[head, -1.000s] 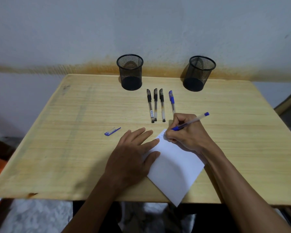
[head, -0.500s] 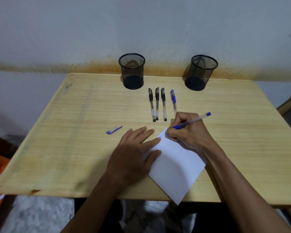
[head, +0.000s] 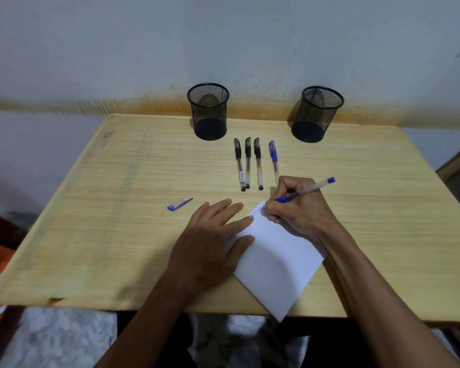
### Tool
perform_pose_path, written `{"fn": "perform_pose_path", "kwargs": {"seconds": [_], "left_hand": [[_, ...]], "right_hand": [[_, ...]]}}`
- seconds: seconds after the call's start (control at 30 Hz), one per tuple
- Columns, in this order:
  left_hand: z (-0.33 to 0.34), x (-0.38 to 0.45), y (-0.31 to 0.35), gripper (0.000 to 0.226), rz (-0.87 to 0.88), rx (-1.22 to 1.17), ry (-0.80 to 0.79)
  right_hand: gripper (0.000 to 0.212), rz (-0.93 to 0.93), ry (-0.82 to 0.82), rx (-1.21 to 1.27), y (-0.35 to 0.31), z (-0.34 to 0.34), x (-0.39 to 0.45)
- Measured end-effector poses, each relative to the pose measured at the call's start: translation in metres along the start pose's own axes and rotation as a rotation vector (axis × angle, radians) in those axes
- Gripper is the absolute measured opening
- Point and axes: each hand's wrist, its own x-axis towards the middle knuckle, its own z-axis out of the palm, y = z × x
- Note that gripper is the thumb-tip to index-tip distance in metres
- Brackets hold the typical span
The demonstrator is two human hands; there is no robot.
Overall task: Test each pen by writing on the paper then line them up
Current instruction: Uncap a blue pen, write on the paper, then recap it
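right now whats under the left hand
The left hand lies flat, fingers on the left edge of the white paper, palm on the wooden table. Anything beneath the palm is covered.

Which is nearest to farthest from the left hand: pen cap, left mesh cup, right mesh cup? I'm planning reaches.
From the left hand:
1. Pen cap, just beyond it, slightly left.
2. Left mesh cup, far edge, straight ahead.
3. Right mesh cup, far edge, to the right.

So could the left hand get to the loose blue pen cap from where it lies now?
Probably yes. The left hand lies flat on the paper, and the cap sits on bare table just off to its left with nothing between them. Lifting off would free the paper, though.
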Motion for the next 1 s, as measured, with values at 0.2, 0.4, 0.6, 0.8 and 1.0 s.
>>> {"fn": "perform_pose_path", "kwargs": {"seconds": [0.2, 0.4, 0.6, 0.8, 1.0], "left_hand": [[-0.001, 0.0, 0.0, 0.042, -0.004, -0.001, -0.006], [0.0, 0.0, 0.0, 0.042, 0.014, 0.01, 0.017], [0.006, -0.002, -0.003, 0.04, 0.049, 0.007, 0.06], [-0.001, 0.0, -0.003, 0.046, -0.041, -0.124, -0.014], [-0.024, -0.009, 0.0, 0.035, -0.141, -0.148, 0.378]], "right_hand": [[0.021, 0.0, 0.0, 0.002, -0.002, 0.0, -0.001], [0.024, 0.017, 0.008, 0.014, -0.005, 0.002, -0.001], [0.018, 0.123, 0.066, 0.289, -0.011, -0.009, -0.006], [0.016, 0.102, 0.151, 0.341, -0.027, -0.011, -0.016], [0.013, -0.004, 0.162, 0.22, -0.052, -0.017, -0.042]]}}
